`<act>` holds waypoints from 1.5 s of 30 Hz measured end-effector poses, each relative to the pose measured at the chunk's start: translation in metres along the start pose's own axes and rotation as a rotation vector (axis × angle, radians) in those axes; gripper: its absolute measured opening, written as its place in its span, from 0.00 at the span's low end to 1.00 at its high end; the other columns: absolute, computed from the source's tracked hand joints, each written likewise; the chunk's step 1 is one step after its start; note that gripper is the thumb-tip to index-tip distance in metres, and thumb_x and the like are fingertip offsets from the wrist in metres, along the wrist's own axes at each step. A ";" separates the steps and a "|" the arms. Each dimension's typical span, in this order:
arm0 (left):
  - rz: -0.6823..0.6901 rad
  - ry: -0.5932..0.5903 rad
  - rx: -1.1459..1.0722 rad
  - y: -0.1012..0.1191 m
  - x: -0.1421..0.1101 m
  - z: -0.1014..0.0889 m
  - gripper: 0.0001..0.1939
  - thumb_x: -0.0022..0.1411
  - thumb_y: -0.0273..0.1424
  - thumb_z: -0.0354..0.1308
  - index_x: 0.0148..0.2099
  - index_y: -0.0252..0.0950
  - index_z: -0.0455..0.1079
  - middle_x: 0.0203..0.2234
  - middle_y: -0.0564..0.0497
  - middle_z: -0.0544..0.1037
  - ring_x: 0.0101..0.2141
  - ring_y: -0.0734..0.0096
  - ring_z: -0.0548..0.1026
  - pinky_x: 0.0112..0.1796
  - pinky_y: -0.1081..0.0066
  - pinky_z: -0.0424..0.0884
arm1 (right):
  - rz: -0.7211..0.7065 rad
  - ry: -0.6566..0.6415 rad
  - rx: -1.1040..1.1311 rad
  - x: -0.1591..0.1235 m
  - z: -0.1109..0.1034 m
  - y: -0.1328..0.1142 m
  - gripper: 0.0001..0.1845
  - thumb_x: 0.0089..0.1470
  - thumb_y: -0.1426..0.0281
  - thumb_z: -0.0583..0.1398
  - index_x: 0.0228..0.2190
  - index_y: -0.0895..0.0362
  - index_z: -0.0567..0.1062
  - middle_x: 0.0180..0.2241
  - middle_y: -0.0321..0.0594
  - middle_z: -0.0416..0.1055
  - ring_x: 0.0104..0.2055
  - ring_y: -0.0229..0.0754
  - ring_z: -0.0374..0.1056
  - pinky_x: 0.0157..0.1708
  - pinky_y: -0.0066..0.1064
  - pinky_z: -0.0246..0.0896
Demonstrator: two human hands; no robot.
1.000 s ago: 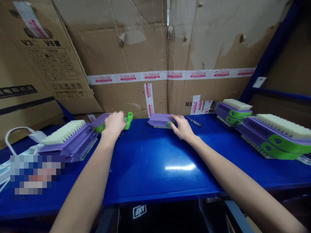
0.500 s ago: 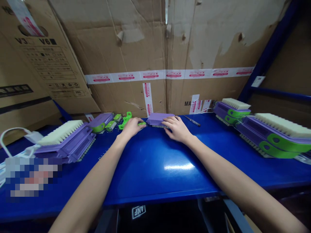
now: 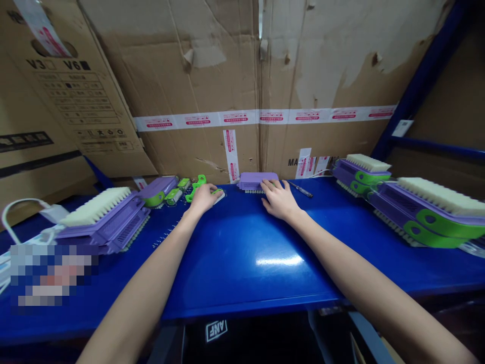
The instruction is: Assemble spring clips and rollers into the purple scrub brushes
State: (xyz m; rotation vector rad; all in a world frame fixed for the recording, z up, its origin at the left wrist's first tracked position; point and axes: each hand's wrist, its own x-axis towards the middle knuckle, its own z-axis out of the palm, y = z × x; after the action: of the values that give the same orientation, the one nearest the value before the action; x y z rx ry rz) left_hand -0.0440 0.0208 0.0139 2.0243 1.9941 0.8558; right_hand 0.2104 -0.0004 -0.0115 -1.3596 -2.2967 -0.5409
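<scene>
My left hand [image 3: 204,198] is closed around a small green-and-clear plastic piece [image 3: 217,192], low over the table. Most of that piece is hidden by the fingers. Farther right, my right hand [image 3: 281,198] grips the right end of a purple brush [image 3: 254,179], fingers over its top. The brush lies with pale bristles downward near the cardboard. Bright green plastic parts [image 3: 199,181] sit just behind my left hand. Small green-and-clear pieces [image 3: 174,196] lie to their left, beside another purple brush body [image 3: 161,189] with a green end.
Stacked purple brushes stand at left [image 3: 99,217] and at right [image 3: 428,207], the right ones with green handles. A screwdriver [image 3: 302,189] lies beyond my right hand. Several screws [image 3: 163,235] lie near my left forearm. Cardboard [image 3: 197,146] walls the back of the blue table [image 3: 242,273].
The purple brush has shifted right and a little away from me, with my right hand on it. My left hand has drawn slightly left with the small green piece.
</scene>
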 end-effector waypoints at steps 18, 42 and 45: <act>0.069 0.017 0.192 0.004 -0.005 -0.002 0.17 0.63 0.37 0.48 0.43 0.35 0.75 0.36 0.42 0.79 0.40 0.57 0.76 0.39 0.66 0.69 | 0.023 0.018 0.007 -0.003 0.003 0.005 0.24 0.56 0.69 0.51 0.54 0.61 0.65 0.59 0.52 0.61 0.59 0.57 0.55 0.56 0.57 0.45; 0.599 -0.014 0.099 0.057 -0.035 0.024 0.11 0.67 0.31 0.46 0.41 0.36 0.69 0.36 0.46 0.78 0.38 0.65 0.75 0.39 0.70 0.67 | 0.011 0.098 0.571 -0.001 -0.001 -0.027 0.24 0.57 0.68 0.54 0.55 0.57 0.65 0.48 0.44 0.73 0.46 0.45 0.70 0.44 0.34 0.65; 0.606 -0.035 0.141 0.062 -0.039 0.021 0.12 0.67 0.33 0.46 0.40 0.36 0.69 0.36 0.46 0.77 0.38 0.65 0.75 0.39 0.69 0.67 | 0.068 0.077 0.701 0.000 0.001 -0.026 0.20 0.56 0.71 0.55 0.51 0.54 0.70 0.45 0.40 0.75 0.43 0.42 0.72 0.43 0.32 0.66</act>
State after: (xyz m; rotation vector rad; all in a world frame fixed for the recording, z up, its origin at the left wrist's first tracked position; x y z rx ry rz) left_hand 0.0227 -0.0164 0.0169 2.7616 1.4589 0.7765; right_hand 0.1875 -0.0115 -0.0159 -1.0297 -2.0653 0.2264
